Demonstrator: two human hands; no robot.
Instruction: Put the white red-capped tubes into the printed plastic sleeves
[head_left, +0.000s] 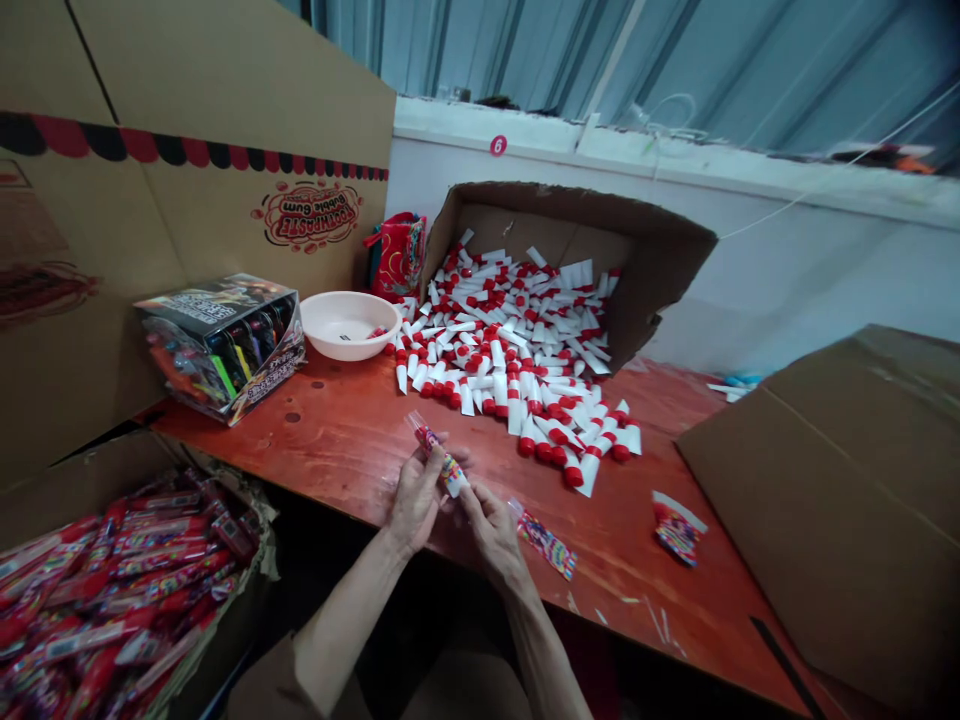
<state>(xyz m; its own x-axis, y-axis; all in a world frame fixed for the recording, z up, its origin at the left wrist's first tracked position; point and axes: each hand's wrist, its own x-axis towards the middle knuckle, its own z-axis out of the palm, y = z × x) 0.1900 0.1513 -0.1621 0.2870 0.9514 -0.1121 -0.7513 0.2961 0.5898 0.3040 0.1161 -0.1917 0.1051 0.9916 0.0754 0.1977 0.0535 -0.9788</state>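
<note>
Above the front edge of the table, my left hand (415, 498) is closed around a printed plastic sleeve (453, 474), which slants up to the left with a clear upper end. My right hand (491, 528) pinches its lower end, where something white shows; whether a tube is inside, I cannot tell. Beside my right hand lies another printed sleeve (546, 541), flat on the wood. Beyond both hands, a large heap of white tubes with red caps (517, 345) spills from a tipped cardboard box (664, 255).
A box of wrapped tubes (127, 570) stands lower left. Along the left are a display box (225, 345), a pale pink bowl (349, 345) and a large printed carton (202, 90). On the right lie a small printed packet (677, 527) and a brown carton (840, 500) on the red table (330, 440).
</note>
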